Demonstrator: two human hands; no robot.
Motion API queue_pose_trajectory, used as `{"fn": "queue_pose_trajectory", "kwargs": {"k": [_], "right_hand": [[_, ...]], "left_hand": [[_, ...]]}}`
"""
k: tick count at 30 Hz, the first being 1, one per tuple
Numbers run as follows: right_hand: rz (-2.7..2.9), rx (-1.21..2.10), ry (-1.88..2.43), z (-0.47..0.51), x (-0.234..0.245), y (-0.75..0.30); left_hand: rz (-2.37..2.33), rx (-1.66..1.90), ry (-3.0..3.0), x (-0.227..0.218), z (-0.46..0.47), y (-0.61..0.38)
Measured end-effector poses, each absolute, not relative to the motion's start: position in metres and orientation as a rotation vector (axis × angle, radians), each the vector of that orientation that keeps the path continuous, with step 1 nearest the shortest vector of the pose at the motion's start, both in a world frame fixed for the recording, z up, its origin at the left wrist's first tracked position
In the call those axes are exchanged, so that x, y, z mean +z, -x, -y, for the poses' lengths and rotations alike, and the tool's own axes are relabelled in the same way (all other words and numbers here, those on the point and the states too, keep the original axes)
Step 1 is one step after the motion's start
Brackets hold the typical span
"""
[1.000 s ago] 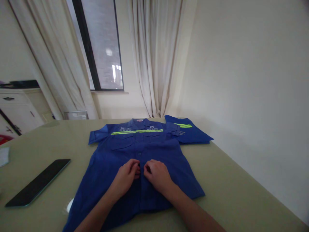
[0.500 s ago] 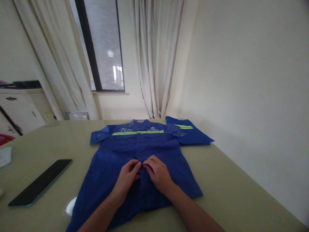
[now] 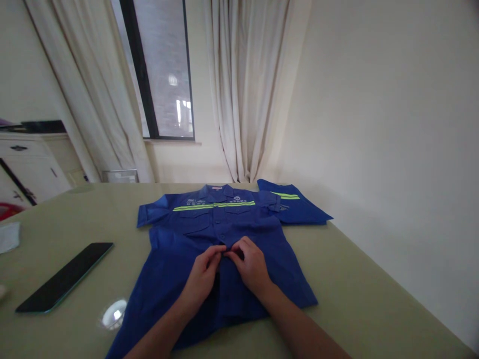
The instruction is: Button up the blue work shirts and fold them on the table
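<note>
A blue short-sleeved work shirt [image 3: 179, 254] lies face up on the table, collar at the far end, with a yellow-green reflective stripe across its chest. Its front placket runs down the middle, and below my hands the two front edges part slightly. My left hand [image 3: 204, 271] pinches the left front edge at the placket. Close beside it, my right hand [image 3: 250, 267] pinches the other edge, thumb and fingertips nearly touching those of the left. Any button between the fingertips is hidden.
A folded blue garment [image 3: 307, 212] with a similar stripe lies behind the shirt's right sleeve. On the left of the table [image 3: 359, 294] are a dark flat slab [image 3: 65, 279] and a white paper or cloth [image 3: 9, 237]. A wall [image 3: 392, 124] borders the table's right side.
Both hands have shifted slightly right, fingertips closer together at the placket. The shirt's left side has bunched a little below the sleeve.
</note>
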State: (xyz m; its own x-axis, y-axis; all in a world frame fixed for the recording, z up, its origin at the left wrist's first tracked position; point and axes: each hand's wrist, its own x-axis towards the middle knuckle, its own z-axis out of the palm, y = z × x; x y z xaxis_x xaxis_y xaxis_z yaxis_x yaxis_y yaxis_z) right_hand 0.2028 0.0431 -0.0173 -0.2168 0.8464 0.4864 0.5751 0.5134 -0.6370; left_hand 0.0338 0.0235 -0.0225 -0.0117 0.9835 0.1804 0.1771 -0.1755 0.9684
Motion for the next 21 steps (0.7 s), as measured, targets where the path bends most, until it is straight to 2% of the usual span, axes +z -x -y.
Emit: {"fn": "queue_pose_trajectory", "kwargs": {"k": [6,10,15,21], "right_hand": [[1.865,0.490,1.002,-0.043,-0.006,-0.206],[2.130,0.482,1.109,-0.047,-0.005,-0.207],[2.297,0.319,1.476,-0.057,-0.010,-0.199],[2.410,-0.037,1.468,-0.059,-0.010,-0.188]], "left_hand": [[-0.931,0.774,-1.522,-0.009,-0.014,-0.021],[-1.028,0.505,-1.416,-0.004,-0.009,-0.017],[-1.240,0.829,-1.112,-0.021,-0.025,-0.022],[-1.310,1.119,-0.994,-0.032,-0.035,-0.028]]}}
